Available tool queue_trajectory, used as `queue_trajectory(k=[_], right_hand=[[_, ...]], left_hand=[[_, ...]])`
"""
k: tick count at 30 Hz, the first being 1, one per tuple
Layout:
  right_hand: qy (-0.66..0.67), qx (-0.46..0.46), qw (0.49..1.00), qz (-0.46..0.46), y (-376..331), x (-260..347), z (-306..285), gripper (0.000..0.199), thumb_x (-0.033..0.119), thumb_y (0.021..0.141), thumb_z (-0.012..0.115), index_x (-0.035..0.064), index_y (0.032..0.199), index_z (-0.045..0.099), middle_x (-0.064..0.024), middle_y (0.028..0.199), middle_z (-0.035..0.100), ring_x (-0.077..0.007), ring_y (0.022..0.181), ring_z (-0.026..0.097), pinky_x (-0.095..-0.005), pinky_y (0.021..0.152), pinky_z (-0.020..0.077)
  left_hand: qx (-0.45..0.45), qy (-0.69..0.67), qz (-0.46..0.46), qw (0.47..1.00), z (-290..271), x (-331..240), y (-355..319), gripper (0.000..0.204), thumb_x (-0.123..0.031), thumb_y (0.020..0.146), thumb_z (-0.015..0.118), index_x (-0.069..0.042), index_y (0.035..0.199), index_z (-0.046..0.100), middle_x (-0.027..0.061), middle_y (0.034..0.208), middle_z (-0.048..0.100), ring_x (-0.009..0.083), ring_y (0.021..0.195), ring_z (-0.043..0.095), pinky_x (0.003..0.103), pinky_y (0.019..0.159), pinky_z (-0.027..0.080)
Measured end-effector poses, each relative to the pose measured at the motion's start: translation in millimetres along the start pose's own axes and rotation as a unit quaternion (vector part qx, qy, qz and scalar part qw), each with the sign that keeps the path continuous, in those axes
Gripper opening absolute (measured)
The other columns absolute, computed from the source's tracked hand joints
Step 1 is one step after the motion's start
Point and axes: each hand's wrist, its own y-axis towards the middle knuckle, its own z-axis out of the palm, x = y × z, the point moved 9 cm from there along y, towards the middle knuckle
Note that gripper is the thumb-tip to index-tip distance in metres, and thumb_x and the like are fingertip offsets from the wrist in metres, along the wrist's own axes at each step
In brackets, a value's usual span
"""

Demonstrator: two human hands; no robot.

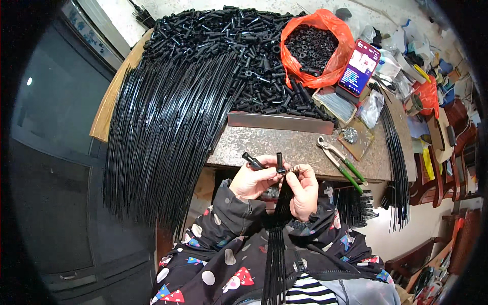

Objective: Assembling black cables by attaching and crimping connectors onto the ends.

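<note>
Black strands (275, 259) drape below the grip; the left hand (250, 182) pinches black tubes (279, 160), seemingly steadying them, the right hand (304, 193) pinching thin pieces (288, 171) just beside.

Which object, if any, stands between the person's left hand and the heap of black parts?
A long grey strip stands along the near edge of the heap of black parts, between it and the left hand; it looks low enough to reach over.

Handheld slanted tube (252, 161), slimmer black tube (279, 159) beside, black rods (275, 256) below
</note>
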Motion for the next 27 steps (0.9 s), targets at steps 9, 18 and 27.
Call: queue_trajectory(k=[9,18,27], right_hand=[[-0.057,0.005,0.997,-0.046,3.6,8.4,-1.9,0.014,0.0,0.07,0.048,0.0044,0.08,0.04,-0.0028,0.073,0.045,-0.0092,0.061,0.045,-0.0195,0.052,0.039],[-0.018,0.01,1.0,0.012,-0.9,-2.6,2.7,0.013,0.001,0.069,0.051,0.0033,0.079,0.042,-0.0004,0.073,0.045,-0.0064,0.066,0.043,-0.0179,0.062,0.034],[-0.01,0.003,1.0,0.022,0.8,-4.4,0.7,0.013,0.002,0.069,0.051,0.0031,0.078,0.042,-0.0006,0.072,0.046,-0.0066,0.065,0.042,-0.0178,0.062,0.034]], left_hand=[[-0.002,0.022,0.019,1.0,-6.1,-0.2,-1.2,0.018,0.0,0.065,0.052,-0.002,0.083,0.048,0.0104,0.085,0.051,0.0144,0.071,0.05,0.023,0.063,0.04],[-0.021,0.007,0.036,0.999,-4.6,-3.8,-2.4,0.018,0.001,0.065,0.052,-0.002,0.082,0.048,0.0099,0.084,0.051,0.0158,0.073,0.05,0.027,0.067,0.039],[-0.018,0.017,0.012,1.0,-4.1,-3.2,-1.8,0.018,0.001,0.065,0.052,-0.002,0.082,0.048,0.0084,0.083,0.051,0.0153,0.074,0.049,0.025,0.065,0.039]])
